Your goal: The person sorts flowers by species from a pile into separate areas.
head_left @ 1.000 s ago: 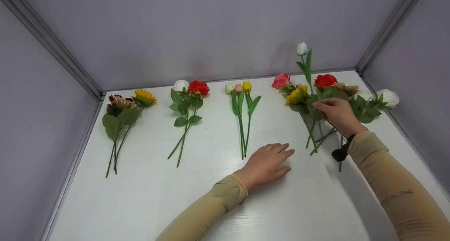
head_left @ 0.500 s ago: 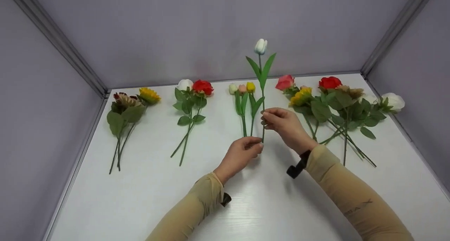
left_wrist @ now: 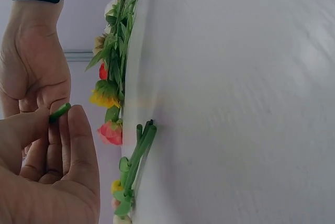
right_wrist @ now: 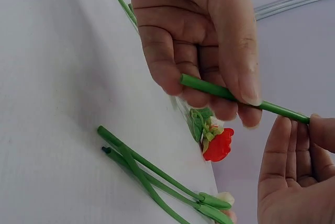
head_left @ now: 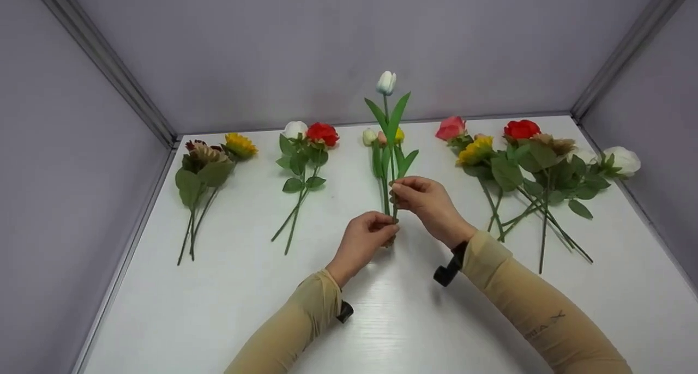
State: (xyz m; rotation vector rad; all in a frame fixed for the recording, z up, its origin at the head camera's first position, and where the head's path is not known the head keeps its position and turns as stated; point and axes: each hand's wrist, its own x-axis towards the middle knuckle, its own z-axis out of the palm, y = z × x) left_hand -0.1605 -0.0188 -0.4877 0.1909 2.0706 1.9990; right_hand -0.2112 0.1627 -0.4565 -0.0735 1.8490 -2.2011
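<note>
Two hands hold one white tulip [head_left: 386, 83]

It stands upright, flower at 12 o'clock. The right hand [head_left: 424, 198] pinches mid-stem; the left hand [head_left: 367, 239] pinches the bottom, above the desk [head_left: 414, 319].

White surface [head_left: 381, 319] bearing four flower bunches: sunflowers [head_left: 204, 167], roses [head_left: 305, 150], tulips [head_left: 381, 156], and a mixed pile [head_left: 534, 167].

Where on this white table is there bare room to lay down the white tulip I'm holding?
Bare strips lie between the sunflower bunch and the rose pair, and between that pair and the tulip group. The near part of the table is bare beside the forearms. The mixed pile crowds the far right.
</note>
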